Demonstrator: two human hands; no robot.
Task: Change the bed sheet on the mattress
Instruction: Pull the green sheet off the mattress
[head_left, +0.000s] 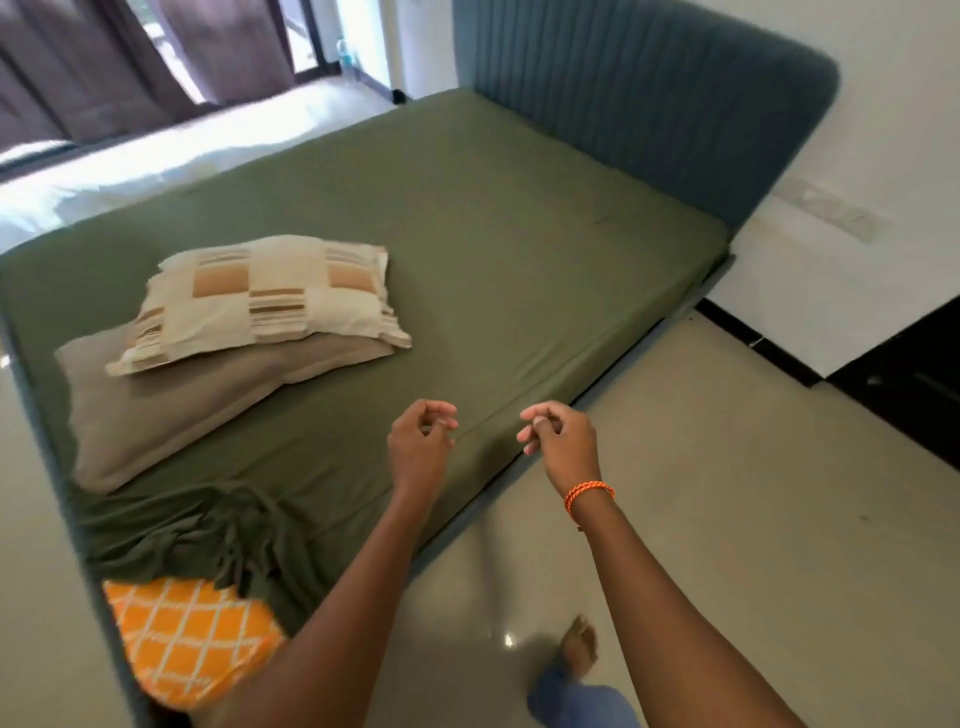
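An olive green sheet (467, 234) covers most of the mattress. At the near corner it is pulled back in bunched folds (208, 535), baring the orange and white patterned mattress (187, 644). My left hand (421, 447) hovers over the sheet near the bed's right edge, fingers loosely curled, holding nothing. My right hand (561, 441), with an orange band at the wrist, hangs beside it over the bed edge, fingers also loosely curled and empty.
Two pillows lie stacked on the left of the bed: a cream checked one (270, 301) on a grey-brown one (171, 405). A blue padded headboard (649, 104) stands at the far end. Glossy tiled floor (727, 493) runs along the right, with my foot (576, 644) on it. Curtains (104, 62) hang at the back.
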